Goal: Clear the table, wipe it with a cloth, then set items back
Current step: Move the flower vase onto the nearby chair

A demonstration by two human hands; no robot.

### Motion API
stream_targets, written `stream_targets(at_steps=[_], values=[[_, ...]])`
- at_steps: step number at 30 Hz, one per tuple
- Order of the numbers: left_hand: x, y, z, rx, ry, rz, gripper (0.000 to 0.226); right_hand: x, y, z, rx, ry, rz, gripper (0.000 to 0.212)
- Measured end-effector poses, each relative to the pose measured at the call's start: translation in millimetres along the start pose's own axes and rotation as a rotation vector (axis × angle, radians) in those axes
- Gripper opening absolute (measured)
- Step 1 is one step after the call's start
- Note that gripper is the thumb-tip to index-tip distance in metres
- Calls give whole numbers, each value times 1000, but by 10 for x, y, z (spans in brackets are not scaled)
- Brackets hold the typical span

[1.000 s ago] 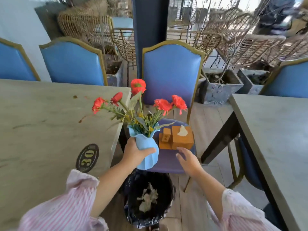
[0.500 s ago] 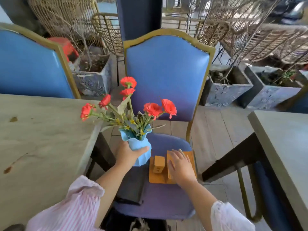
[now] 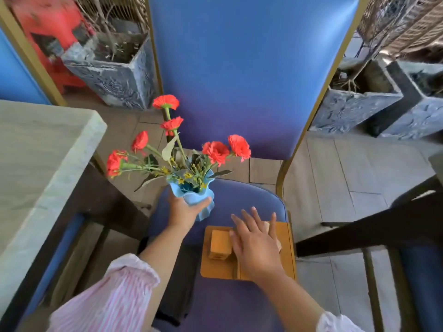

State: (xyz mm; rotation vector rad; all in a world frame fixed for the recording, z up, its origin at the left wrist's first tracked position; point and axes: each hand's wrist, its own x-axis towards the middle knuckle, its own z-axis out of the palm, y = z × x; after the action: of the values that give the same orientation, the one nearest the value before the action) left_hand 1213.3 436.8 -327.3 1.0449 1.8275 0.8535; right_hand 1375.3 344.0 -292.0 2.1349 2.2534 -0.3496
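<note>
nearest me, the right hand (image 3: pixel 256 245) lies flat with fingers spread over the orange wooden tray of small blocks (image 3: pixel 247 254), resting on the seat of the blue padded chair with gold trim (image 3: pixel 239 92). just beyond, the left hand (image 3: pixel 184 208) is wrapped around the pale blue ruffled vase of red flowers (image 3: pixel 191 195), held above the seat. this looks like the clearing step; next the vase needs setting down upright beside the tray. the pale stone table (image 3: pixel 36 164) waits at left.

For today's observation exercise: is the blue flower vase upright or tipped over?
Roughly upright: the left hand grips the vase with its ruffled mouth facing up and flower stems rising from it.
</note>
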Motion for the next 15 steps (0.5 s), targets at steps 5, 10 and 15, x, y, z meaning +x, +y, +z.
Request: stream_targets(at_steps=[5,10,15], values=[[42,-107,136,-20,-61,-17,79,-24,52,83,-9,-10,26,65],[55,-161,192,-37,-113,-5,76,-32,84,113,-17,15,38,63],[68,-195,124,62,-183,1,106,-57,73,122,-7,44,45,62]])
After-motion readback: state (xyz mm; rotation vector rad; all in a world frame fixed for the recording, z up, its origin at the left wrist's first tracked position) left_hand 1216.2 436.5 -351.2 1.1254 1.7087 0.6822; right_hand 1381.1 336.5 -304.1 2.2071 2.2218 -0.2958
